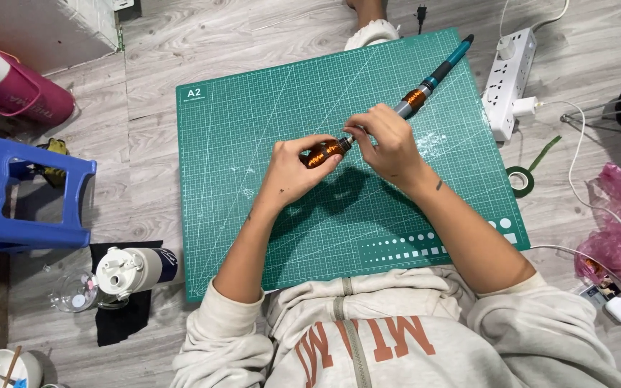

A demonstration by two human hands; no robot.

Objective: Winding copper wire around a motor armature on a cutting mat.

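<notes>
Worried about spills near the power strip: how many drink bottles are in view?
2. A pink bottle lies at the top left edge, partly cut off. A white-lidded dark bottle lies left of the green cutting mat. Others may be out of frame.

Mid-frame over green cutting mat point(267, 237): left hand point(292, 172) gripping small amber bottle point(325, 151), right hand point(389, 140) pinching its tip; teal-handled tool point(436, 75) behind, white power strip point(509, 82) upper right.
</notes>
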